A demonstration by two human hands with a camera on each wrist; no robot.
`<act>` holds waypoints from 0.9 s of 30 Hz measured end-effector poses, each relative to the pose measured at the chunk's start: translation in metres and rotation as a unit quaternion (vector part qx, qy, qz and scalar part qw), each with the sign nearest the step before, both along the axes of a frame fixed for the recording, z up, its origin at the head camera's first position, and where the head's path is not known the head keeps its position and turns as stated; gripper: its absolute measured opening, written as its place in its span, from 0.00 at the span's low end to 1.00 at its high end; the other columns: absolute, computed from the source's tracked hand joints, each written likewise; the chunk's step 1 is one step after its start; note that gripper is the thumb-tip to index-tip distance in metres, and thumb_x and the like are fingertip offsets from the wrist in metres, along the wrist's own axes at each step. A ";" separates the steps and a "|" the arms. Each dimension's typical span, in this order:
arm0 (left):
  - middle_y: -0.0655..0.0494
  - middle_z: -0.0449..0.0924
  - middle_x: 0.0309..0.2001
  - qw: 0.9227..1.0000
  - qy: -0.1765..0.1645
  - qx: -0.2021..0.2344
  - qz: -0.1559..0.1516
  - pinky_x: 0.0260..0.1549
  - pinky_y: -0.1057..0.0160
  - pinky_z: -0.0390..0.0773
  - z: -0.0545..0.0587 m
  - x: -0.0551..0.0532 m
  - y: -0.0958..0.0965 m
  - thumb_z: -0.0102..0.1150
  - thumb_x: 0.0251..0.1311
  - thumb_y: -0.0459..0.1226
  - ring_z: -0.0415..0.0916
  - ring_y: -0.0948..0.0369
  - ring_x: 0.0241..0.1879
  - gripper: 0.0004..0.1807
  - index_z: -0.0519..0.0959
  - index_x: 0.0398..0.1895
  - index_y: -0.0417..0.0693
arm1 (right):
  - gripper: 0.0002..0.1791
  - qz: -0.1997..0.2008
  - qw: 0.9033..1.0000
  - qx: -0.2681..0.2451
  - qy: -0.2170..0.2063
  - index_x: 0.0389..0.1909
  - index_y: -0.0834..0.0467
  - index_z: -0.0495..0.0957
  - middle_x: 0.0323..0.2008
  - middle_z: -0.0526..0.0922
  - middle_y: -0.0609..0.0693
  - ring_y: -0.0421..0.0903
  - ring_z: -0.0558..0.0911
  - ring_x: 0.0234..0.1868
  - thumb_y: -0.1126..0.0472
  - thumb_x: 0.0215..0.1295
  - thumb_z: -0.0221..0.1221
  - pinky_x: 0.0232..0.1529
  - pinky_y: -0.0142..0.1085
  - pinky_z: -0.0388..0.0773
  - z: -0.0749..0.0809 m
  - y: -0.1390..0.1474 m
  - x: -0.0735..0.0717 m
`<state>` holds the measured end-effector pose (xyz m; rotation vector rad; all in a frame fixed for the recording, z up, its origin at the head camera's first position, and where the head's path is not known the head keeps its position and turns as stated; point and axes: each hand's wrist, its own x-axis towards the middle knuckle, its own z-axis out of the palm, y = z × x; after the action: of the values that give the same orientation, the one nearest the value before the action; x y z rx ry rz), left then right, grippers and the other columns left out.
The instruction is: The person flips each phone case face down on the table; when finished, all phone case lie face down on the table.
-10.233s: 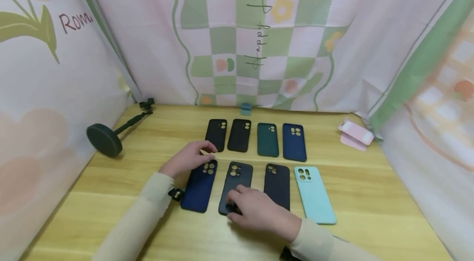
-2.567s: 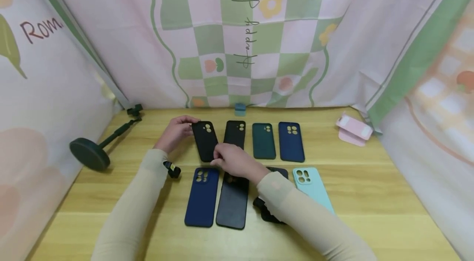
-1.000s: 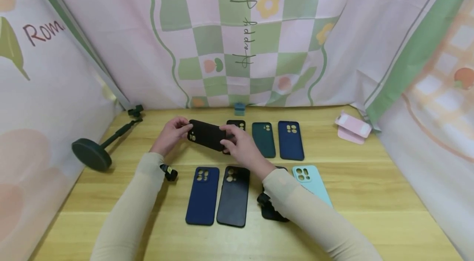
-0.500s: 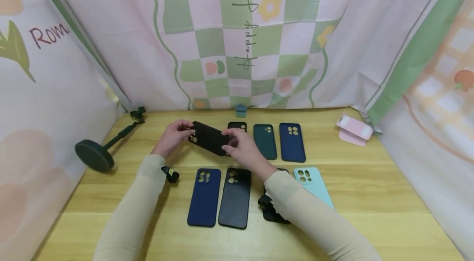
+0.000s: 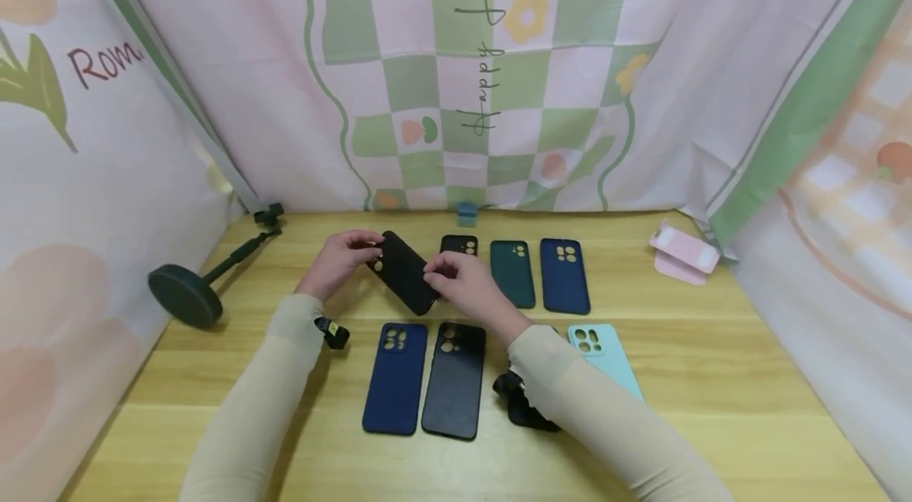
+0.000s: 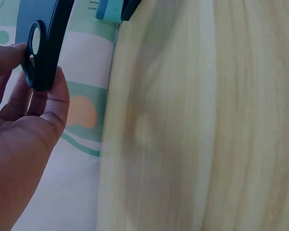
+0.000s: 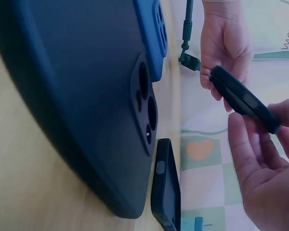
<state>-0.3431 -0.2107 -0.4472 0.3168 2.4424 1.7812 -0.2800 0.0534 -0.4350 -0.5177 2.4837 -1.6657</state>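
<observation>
Both hands hold a black phone case (image 5: 402, 274) slanted above the back left of the table. My left hand (image 5: 340, 263) pinches its upper left end by the camera holes; in the left wrist view, thumb and fingers (image 6: 60, 98) grip that end. At the lower right end, my right hand (image 5: 466, 287) pinches the edge, as the right wrist view also shows at the case (image 7: 243, 101). Right of it lie another black case (image 5: 456, 243), partly hidden, a dark green case (image 5: 511, 276) and a blue case (image 5: 565, 276).
In front lie a navy case (image 5: 395, 383), a dark grey case (image 5: 454, 383), a black case (image 5: 530, 413) mostly under the right forearm, and a turquoise case (image 5: 614, 371). A round-based black stand (image 5: 187, 296) is left, a pink holder (image 5: 684, 252) right, a blue block (image 5: 466, 214) behind.
Ten seconds ago the black case lay flat in the back row. It was lifted and turned sideways; over the last second its right end has swung down towards the front, steepening its slant.
</observation>
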 end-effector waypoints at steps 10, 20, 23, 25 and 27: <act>0.56 0.81 0.53 0.999 0.008 -0.021 -0.044 0.50 0.54 0.76 0.012 0.006 0.021 0.63 0.63 0.39 0.79 0.56 0.49 0.12 0.84 0.50 0.50 | 0.11 0.018 0.998 0.056 0.034 0.50 0.50 0.81 0.41 0.81 0.42 0.43 0.77 0.40 0.58 0.69 0.60 0.41 0.40 0.76 -0.002 -0.009 -0.007; 0.42 0.70 0.64 1.000 -0.025 0.017 -0.011 0.56 0.43 0.72 0.016 0.017 0.024 0.61 0.66 0.36 0.73 0.47 0.58 0.30 0.64 0.71 0.46 | 0.10 -0.048 0.998 -0.033 0.010 0.48 0.53 0.81 0.41 0.79 0.49 0.47 0.77 0.40 0.62 0.66 0.63 0.42 0.41 0.75 -0.002 -0.016 -0.017; 0.39 0.75 0.58 0.998 -0.055 0.037 -0.019 0.53 0.43 0.75 0.015 0.021 0.024 0.60 0.67 0.35 0.77 0.46 0.53 0.30 0.64 0.70 0.44 | 0.10 -0.068 0.996 -0.057 0.001 0.47 0.53 0.81 0.41 0.79 0.50 0.48 0.76 0.39 0.62 0.66 0.63 0.40 0.40 0.74 -0.002 -0.018 -0.021; 0.39 0.78 0.53 0.997 -0.070 0.038 -0.026 0.50 0.44 0.77 0.015 0.022 0.025 0.60 0.67 0.36 0.79 0.47 0.48 0.28 0.65 0.69 0.45 | 0.11 -0.074 0.994 -0.074 -0.006 0.48 0.54 0.80 0.40 0.78 0.51 0.48 0.75 0.37 0.62 0.66 0.63 0.37 0.40 0.74 -0.003 -0.020 -0.024; 0.40 0.79 0.51 0.996 -0.082 0.037 -0.025 0.48 0.45 0.78 0.015 0.024 0.026 0.60 0.67 0.36 0.81 0.48 0.44 0.27 0.66 0.68 0.46 | 0.11 -0.079 0.993 -0.086 -0.013 0.49 0.54 0.80 0.40 0.78 0.51 0.48 0.75 0.35 0.61 0.66 0.63 0.34 0.40 0.76 -0.003 -0.023 -0.026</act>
<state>-0.3195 -0.1852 -0.4319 0.2267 2.2424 1.8035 -0.3063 0.0302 -0.4382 -0.3201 2.4322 -1.9445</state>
